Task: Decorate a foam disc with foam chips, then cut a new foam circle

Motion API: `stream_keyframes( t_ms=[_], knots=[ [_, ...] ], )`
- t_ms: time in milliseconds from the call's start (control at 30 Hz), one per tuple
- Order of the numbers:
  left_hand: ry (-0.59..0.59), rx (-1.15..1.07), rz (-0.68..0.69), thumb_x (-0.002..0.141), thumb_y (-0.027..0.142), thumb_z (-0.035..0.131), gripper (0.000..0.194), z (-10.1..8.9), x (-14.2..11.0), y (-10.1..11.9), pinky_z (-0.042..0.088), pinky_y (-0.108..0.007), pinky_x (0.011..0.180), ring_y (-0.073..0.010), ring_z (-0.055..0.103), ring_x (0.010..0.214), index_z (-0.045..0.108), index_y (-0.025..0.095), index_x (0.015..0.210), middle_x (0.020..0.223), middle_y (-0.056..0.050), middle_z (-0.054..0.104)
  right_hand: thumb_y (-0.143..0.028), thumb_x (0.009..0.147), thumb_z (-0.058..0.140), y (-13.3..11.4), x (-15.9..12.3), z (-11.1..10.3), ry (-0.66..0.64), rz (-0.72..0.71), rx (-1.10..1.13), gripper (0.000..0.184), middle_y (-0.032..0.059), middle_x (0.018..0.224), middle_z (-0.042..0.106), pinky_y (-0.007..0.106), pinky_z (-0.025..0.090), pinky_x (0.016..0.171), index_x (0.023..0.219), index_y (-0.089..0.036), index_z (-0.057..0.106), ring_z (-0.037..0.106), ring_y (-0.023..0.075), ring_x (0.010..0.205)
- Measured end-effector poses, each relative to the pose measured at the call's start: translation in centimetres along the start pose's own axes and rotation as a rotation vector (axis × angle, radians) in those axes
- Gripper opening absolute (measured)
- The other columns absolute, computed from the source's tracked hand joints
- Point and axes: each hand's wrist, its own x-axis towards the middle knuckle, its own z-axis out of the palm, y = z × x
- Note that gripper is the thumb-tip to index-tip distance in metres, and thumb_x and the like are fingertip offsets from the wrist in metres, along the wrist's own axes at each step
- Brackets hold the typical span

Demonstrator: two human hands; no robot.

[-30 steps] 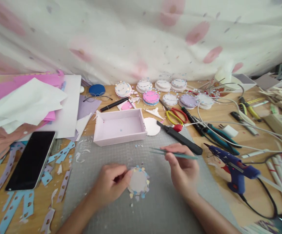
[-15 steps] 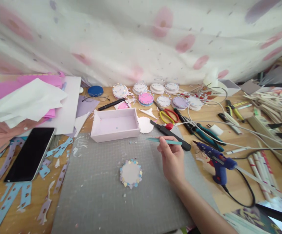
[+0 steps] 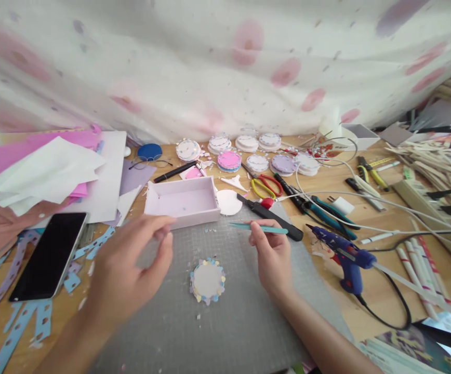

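Note:
Teal tweezers [image 3: 268, 228] are pinched in my right hand [image 3: 274, 254], their tips pointing left above the grey cutting mat [image 3: 163, 332]. My left hand [image 3: 132, 270] hovers over the mat's left side, thumb and fingers apart, with nothing between them. Between the two hands lies a round paper disc [image 3: 207, 281] edged with small yellow, blue and lilac pieces. Just beyond my left fingertips stands a pale lilac open box [image 3: 182, 202], its near left corner partly covered by that hand. Tiny paper bits [image 3: 210, 230] are scattered in front of the box.
Several decorated paper discs [image 3: 229, 161] stand in rows at the back. To the right lie a blue glue gun [image 3: 342, 254], a black cutter [image 3: 272, 218], pliers [image 3: 334, 218] and white cables. A phone [image 3: 50, 257] and punched paper strips [image 3: 18, 332] are on the left.
My left hand has come into view from the lower left, over the mat. My right hand still holds the tweezers in nearly the same spot. The view has shifted slightly.

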Motion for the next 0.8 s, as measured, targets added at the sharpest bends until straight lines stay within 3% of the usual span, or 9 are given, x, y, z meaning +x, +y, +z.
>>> stream_keyframes(
  t_ms=[100, 200, 367, 567, 800],
  knots=[
    [-0.088, 0.186, 0.134, 0.089, 0.021, 0.054, 0.031, 2.9, 1.4, -2.4, 0.047, -0.046, 0.092, -0.0289, 0.06, 0.105, 0.055, 0.022, 0.12, 0.112, -0.009, 0.064, -0.038, 0.083, 0.068, -0.2, -0.1, 0.1, 0.011, -0.058, -0.022, 0.021, -0.0009, 0.075, 0.06, 0.025, 0.041, 0.06, 0.089, -0.02, 0.059, 0.049, 0.0106, 0.06],
    [-0.132, 0.257, 0.131, 0.089, 0.017, 0.052, 0.038, 4.3, 0.3, -4.0, 0.046, -0.049, 0.091, -0.0302, 0.061, 0.102, 0.051, 0.027, 0.126, 0.11, -0.009, 0.066, -0.034, 0.083, 0.069, -0.2, -0.1, 0.2, 0.014, -0.065, 0.013, 0.019, 0.0008, 0.081, 0.066, 0.027, 0.044, 0.062, 0.088, -0.021, 0.057, 0.055, 0.0117, 0.064],
    [-0.068, 0.259, 0.18, 0.089, 0.006, 0.048, 0.031, 4.6, -1.6, -3.9, 0.047, -0.041, 0.088, -0.0251, 0.065, 0.093, 0.061, 0.021, 0.113, 0.101, -0.007, 0.072, -0.03, 0.08, 0.073, 0.0, -0.1, 0.3, -0.016, -0.087, 0.037, 0.016, 0.002, 0.082, 0.069, 0.032, 0.051, 0.071, 0.082, -0.022, 0.06, 0.066, 0.0171, 0.078],
    [0.066, 0.258, 0.25, 0.086, 0.0, 0.053, 0.026, 5.5, -2.6, -4.1, 0.048, -0.038, 0.085, -0.0222, 0.068, 0.09, 0.066, 0.014, 0.104, 0.096, -0.008, 0.074, -0.025, 0.078, 0.074, 0.2, -0.4, 0.5, -0.143, -0.109, 0.001, 0.015, 0.0011, 0.082, 0.071, 0.033, 0.055, 0.075, 0.079, -0.023, 0.06, 0.069, 0.0187, 0.083],
    [0.048, 0.251, 0.295, 0.084, -0.004, 0.056, 0.029, 5.2, -3.2, -4.2, 0.046, -0.036, 0.083, -0.0212, 0.069, 0.09, 0.067, 0.014, 0.104, 0.096, -0.007, 0.075, -0.026, 0.083, 0.069, 0.7, -0.1, 0.9, -0.207, -0.153, -0.195, 0.01, 0.0027, 0.087, 0.071, 0.028, 0.051, 0.065, 0.084, -0.023, 0.06, 0.067, 0.0171, 0.08]
  ],
)
